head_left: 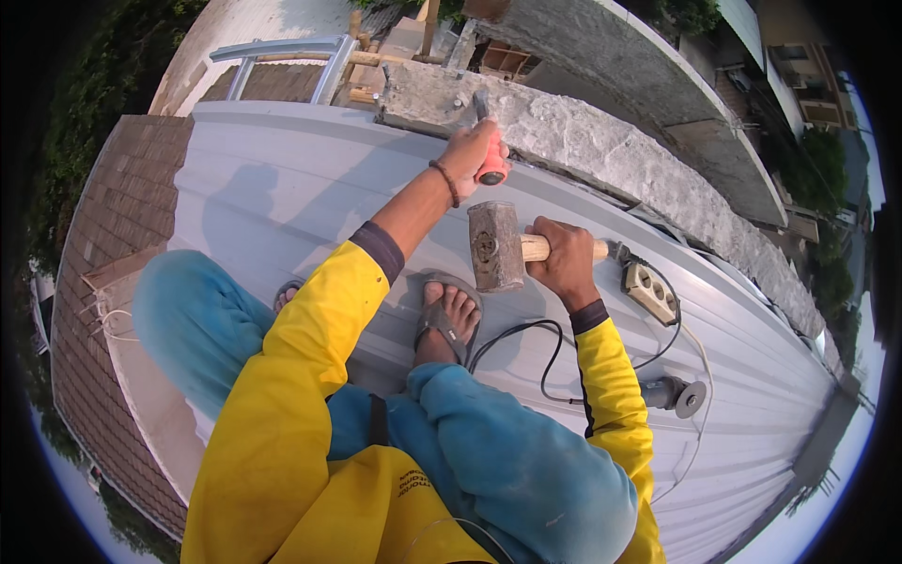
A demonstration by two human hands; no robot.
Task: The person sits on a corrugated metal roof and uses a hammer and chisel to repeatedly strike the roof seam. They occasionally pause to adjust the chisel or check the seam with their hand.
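Note:
My left hand (470, 162) is closed around the red-orange grip of a chisel (492, 167), whose metal end points away from me at the rough top of a concrete wall (554, 127). Whether its tip touches the concrete I cannot tell. In my right hand (566, 258) is the wooden handle of a sledgehammer (496, 246), short and with a heavy, worn, grey-brown block head. The hammer head hangs over the metal roof, nearer to me than the chisel and apart from it. A dark beaded bracelet circles my left wrist.
Pale corrugated metal roofing (752, 395) lies under my sandalled feet. Right of me are a socket strip (650, 289), an angle grinder (675, 395) and looping cables. A metal frame (287, 58) stands far left, brown roof tiles (117, 282) at left. Beyond the wall the ground drops away.

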